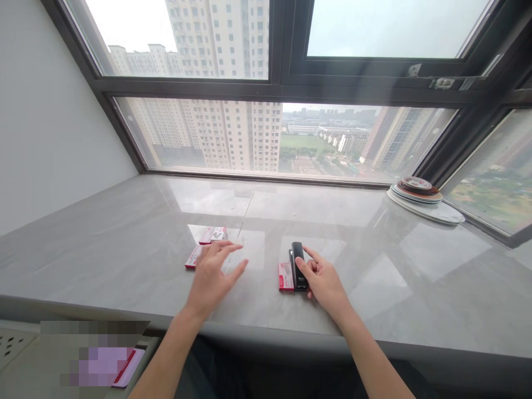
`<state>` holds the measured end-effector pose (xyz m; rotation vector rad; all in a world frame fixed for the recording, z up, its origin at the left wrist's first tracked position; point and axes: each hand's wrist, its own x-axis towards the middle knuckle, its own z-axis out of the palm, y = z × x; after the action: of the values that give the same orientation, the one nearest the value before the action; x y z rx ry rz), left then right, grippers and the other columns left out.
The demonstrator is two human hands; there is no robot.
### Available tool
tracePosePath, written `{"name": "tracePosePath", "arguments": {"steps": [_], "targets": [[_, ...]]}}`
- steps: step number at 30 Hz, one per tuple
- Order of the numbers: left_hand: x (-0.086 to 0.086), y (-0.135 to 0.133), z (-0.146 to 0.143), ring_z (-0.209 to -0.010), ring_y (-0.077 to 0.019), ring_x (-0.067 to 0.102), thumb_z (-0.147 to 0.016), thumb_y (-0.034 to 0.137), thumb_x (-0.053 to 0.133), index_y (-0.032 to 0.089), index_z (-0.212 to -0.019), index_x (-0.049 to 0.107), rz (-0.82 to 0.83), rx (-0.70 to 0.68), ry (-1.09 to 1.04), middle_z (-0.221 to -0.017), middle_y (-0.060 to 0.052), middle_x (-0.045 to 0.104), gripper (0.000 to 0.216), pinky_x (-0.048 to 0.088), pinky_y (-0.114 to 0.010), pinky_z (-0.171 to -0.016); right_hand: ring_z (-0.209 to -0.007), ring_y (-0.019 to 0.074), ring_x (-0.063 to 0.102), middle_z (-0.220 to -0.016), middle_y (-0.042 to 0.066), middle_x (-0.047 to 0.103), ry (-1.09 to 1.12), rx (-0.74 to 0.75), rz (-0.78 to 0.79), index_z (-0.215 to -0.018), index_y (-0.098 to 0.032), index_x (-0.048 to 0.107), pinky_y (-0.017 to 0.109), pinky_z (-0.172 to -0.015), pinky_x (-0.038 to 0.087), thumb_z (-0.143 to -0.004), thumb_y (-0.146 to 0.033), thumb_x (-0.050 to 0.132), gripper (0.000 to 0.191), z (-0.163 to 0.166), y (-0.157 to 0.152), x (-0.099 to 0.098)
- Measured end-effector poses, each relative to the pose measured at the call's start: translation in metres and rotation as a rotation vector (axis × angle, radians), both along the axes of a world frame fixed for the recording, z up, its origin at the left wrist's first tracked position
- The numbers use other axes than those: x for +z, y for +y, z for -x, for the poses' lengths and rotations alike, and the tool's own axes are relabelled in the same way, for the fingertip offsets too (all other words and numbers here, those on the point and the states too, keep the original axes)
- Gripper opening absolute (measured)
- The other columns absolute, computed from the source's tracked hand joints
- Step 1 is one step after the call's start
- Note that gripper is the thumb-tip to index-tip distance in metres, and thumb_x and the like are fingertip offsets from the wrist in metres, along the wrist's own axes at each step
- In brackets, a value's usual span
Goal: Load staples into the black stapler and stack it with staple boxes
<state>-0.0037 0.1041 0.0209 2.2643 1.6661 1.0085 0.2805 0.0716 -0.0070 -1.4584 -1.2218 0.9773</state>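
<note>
A black stapler (298,269) lies on the grey stone sill, its length pointing toward the window. My right hand (322,280) grips it from the right side, thumb on top. Right against the stapler's left side is a small red and white box (285,277). My left hand (211,277) hovers farther left with its fingers apart and nothing in them. Just beyond that hand lie more small boxes: a red and white one (205,235) with a whitish box (218,234) by it, and another red box (192,258) partly hidden by my fingers.
Stacked round plates or mats (415,194) sit in the far right corner by the window. The sill (124,249) ends at a front edge near me. Below it at left, a purple item (128,368) lies on a pale surface, partly pixelated.
</note>
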Motion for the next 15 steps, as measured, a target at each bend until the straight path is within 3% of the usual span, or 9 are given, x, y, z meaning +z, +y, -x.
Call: {"name": "tracePosePath", "arguments": {"steps": [2, 4, 7, 10, 12, 15], "targets": [[-0.006, 0.008, 0.035, -0.129, -0.0414, 0.047, -0.091, 0.055, 0.062, 0.028, -0.132, 0.064, -0.008, 0.423, 0.071, -0.133, -0.013, 0.058, 0.049, 0.037, -0.057, -0.109, -0.039, 0.0115, 0.048, -0.062, -0.01, 0.04, 0.005, -0.001, -0.003, -0.154, -0.022, 0.049, 0.028, -0.042, 0.048, -0.091, -0.066, 0.061, 0.077, 0.001, 0.0, 0.0], [-0.013, 0.014, 0.066, -0.123, -0.0419, 0.052, -0.087, 0.061, 0.061, 0.025, -0.145, 0.054, 0.113, 0.485, 0.141, -0.129, -0.015, 0.058, 0.069, 0.043, -0.054, -0.102, -0.038, 0.0111, 0.046, -0.062, -0.01, 0.04, -0.007, -0.005, -0.005, -0.148, -0.023, 0.054, 0.027, -0.04, 0.045, -0.09, -0.067, 0.062, 0.073, 0.001, 0.001, -0.001], [-0.016, 0.017, 0.09, -0.112, -0.0351, 0.061, -0.087, 0.064, 0.058, 0.03, -0.15, 0.05, 0.266, 0.24, 0.192, -0.12, -0.008, 0.064, 0.072, 0.047, -0.045, -0.096, -0.038, 0.0108, 0.047, -0.061, -0.011, 0.04, -0.013, -0.01, -0.011, -0.142, -0.023, 0.058, 0.027, -0.04, 0.044, -0.091, -0.066, 0.062, 0.067, 0.0, 0.002, -0.002], [-0.01, 0.012, 0.09, -0.107, -0.0311, 0.065, -0.08, 0.067, 0.068, 0.032, -0.149, 0.05, 0.415, 0.0, 0.168, -0.116, -0.004, 0.067, 0.079, 0.051, -0.039, -0.092, -0.038, 0.011, 0.047, -0.061, -0.011, 0.04, -0.01, -0.008, -0.008, -0.141, -0.023, 0.059, 0.027, -0.041, 0.044, -0.091, -0.066, 0.062, 0.066, 0.001, 0.0, 0.003], [-0.003, 0.008, 0.082, -0.106, -0.0307, 0.065, -0.077, 0.066, 0.073, 0.032, -0.145, 0.054, 0.467, -0.079, 0.138, -0.118, -0.004, 0.067, 0.078, 0.052, -0.039, -0.09, -0.04, 0.0109, 0.047, -0.062, -0.01, 0.041, -0.005, 0.002, -0.003, -0.14, -0.022, 0.059, 0.027, -0.042, 0.045, -0.09, -0.066, 0.062, 0.066, 0.002, -0.002, 0.008], [0.005, 0.004, 0.061, -0.117, -0.0317, 0.063, -0.077, 0.06, 0.076, 0.031, -0.131, 0.062, 0.394, -0.147, 0.048, -0.131, -0.005, 0.064, 0.063, 0.052, -0.04, -0.096, -0.041, 0.0105, 0.046, -0.064, -0.01, 0.041, 0.009, 0.011, 0.002, -0.14, -0.021, 0.058, 0.027, -0.043, 0.045, -0.09, -0.065, 0.063, 0.067, 0.003, -0.004, 0.011]]}}
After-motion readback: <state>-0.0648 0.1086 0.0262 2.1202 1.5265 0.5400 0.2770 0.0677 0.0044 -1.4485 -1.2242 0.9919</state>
